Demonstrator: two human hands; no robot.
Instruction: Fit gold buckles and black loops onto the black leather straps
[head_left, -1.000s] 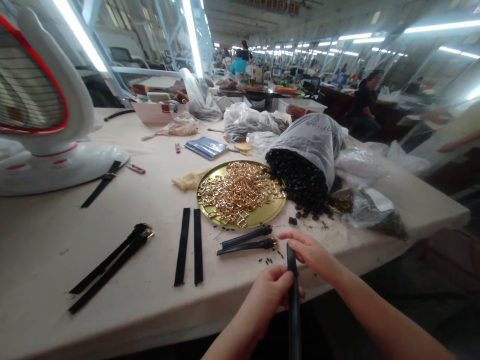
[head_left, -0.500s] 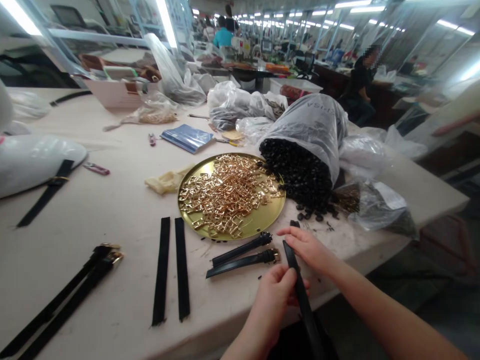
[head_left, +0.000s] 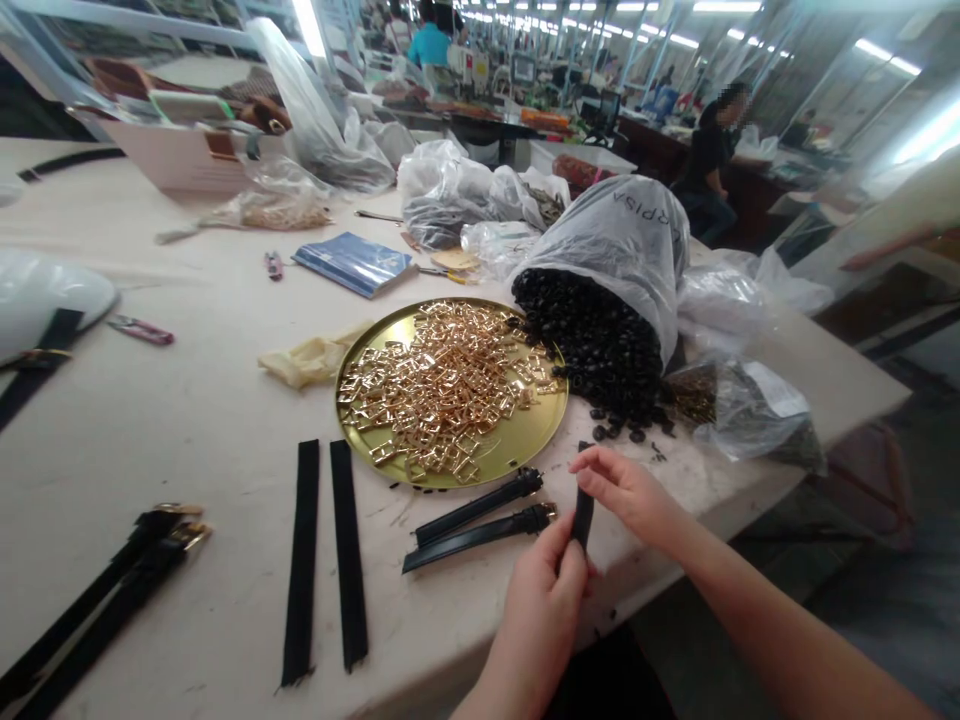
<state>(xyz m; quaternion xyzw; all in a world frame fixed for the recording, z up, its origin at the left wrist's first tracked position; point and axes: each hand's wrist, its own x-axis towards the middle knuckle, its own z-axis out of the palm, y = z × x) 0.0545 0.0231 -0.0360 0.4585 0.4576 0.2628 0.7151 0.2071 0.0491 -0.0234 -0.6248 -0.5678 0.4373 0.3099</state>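
Note:
A black strap (head_left: pixel 583 522) stands up from my left hand (head_left: pixel 551 585), whose thumb and fingers are closed on its lower part. My right hand (head_left: pixel 624 488) has its bent fingers around the strap's upper end; the thumb side is partly hidden. Left of my hands lie two black straps with gold buckles (head_left: pixel 487 525). Beyond them, a round gold tray (head_left: pixel 544 430) bears a heap of small gold buckles (head_left: pixel 457 375). Two plain black straps (head_left: pixel 301 560) rest side by side further left.
A tipped plastic bag (head_left: pixel 622 225) spills small black pieces (head_left: pixel 592 340) beside the tray. More buckled straps (head_left: pixel 142 560) lie at the left. A blue booklet (head_left: pixel 352 262), pink snips (head_left: pixel 141 330) and clear bags (head_left: pixel 757 410) are about. A person (head_left: pixel 712 150) sits beyond the table.
The strap's long length no longer shows below my left hand; a shorter stretch now points up from it. My right fingers have curled in on its top. The view has shifted slightly right.

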